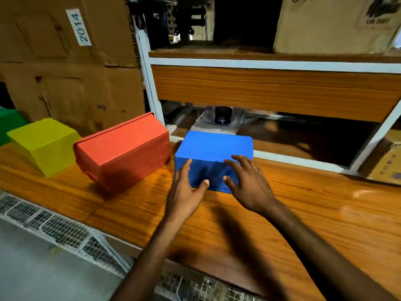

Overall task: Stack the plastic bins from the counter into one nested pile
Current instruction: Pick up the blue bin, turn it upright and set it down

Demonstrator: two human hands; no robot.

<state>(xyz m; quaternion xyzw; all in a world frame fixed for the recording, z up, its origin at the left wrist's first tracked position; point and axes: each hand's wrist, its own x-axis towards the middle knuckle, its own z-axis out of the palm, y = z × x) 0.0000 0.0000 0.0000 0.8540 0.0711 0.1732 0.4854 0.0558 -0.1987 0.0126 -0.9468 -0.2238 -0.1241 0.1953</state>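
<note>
Several plastic bins stand upside down in a row on the wooden counter (303,213). A blue bin (214,146) is in the middle, a red bin (123,151) left of it, then a yellow bin (43,142), and a green bin (8,122) at the far left edge. My left hand (186,192) is open with fingers spread, its fingertips against the blue bin's near left corner. My right hand (247,183) is open too, fingers resting on the blue bin's near face and top edge. Neither hand has a grip on it.
Large cardboard boxes (71,68) rise behind the red and yellow bins. A white-framed shelf unit (271,64) with wooden boards stands behind the blue bin, a black can (223,115) on its lower level. Wire mesh (65,231) runs below the counter's front edge.
</note>
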